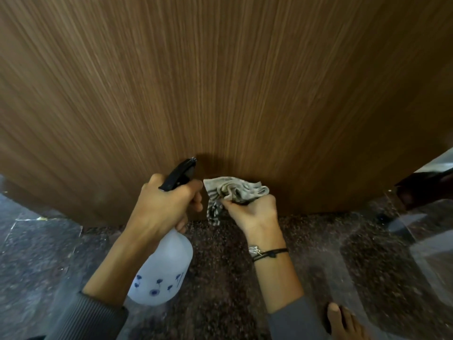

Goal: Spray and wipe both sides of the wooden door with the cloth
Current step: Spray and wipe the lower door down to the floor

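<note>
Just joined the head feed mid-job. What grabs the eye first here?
The wooden door fills the upper picture, its vertical grain running down to the speckled floor. Low at centre, the left hand grips a white spray bottle with its black nozzle pointed at the door. Beside it, the right hand holds a crumpled cloth near the door's bottom edge.

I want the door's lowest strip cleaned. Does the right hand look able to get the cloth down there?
Probably yes. The right hand grips the cloth just above the bottom edge of the door; nothing lies between, and the spray bottle in the left hand sits aside.
</note>
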Motion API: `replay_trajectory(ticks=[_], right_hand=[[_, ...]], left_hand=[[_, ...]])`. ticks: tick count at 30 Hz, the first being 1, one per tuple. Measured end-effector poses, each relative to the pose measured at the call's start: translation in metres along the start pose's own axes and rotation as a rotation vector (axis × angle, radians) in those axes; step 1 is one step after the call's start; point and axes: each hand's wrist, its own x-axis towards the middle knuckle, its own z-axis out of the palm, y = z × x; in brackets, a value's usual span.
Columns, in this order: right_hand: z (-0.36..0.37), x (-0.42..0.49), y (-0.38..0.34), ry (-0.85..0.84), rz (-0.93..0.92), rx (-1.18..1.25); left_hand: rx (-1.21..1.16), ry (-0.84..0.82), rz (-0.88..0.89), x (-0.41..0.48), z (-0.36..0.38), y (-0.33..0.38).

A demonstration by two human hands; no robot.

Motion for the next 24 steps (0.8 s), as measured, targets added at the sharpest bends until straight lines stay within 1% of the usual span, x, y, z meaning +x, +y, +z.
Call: replay_trajectory(ticks=[2,4,5,6,8,11,13,14,19,20,21,22,24], right_hand=[[0.001,-0.013,-0.008,-0.015,-0.067,0.059],[-0.008,-0.029,-0.014,-0.027,-0.149,0.056],[-0.011,-0.041,-0.015,-0.089,-0.187,0.028],[-0.017,-0.051,-0.014,-0.148,-0.206,-0.013],[-0.025,-0.068,-0.014,-0.179,-0.238,-0.087],[-0.023,-0.086,-0.014,-0.272,-0.203,-0.196],[-0.016,-0.087,-0.014,-0.323,-0.224,-0.291],[-0.012,-0.086,-0.015,-0.335,-0.265,-0.344],[0.007,-0.083,-0.023,-0.507,-0.501,-0.558],[0.010,-0.082,-0.026,-0.524,-0.560,-0.599],[0.011,-0.081,-0.029,-0.504,-0.670,-0.684],[0.011,-0.077,-0.036,-0.436,-0.864,-0.841],[0.009,-0.065,-0.047,-0.214,-1.365,-1.253]], left_hand=[[-0.013,0.001,0.002,0.002,0.000,0.000],[-0.024,-0.007,0.010,0.003,0.000,-0.001],[-0.022,-0.012,0.019,0.003,-0.001,-0.001],[-0.019,-0.016,0.028,0.003,-0.001,-0.001],[-0.028,-0.016,0.035,0.002,0.000,-0.001],[-0.036,-0.006,0.034,0.000,0.004,0.003],[-0.050,-0.003,0.037,-0.001,0.007,0.006],[-0.059,-0.001,0.037,0.000,0.008,0.008],[-0.093,0.027,0.024,0.000,0.010,0.011],[-0.098,0.029,0.025,0.000,0.009,0.011],[-0.099,0.027,0.027,-0.001,0.009,0.012],[-0.091,0.024,0.032,-0.001,0.009,0.012],[-0.070,0.019,0.042,-0.001,0.009,0.012]])
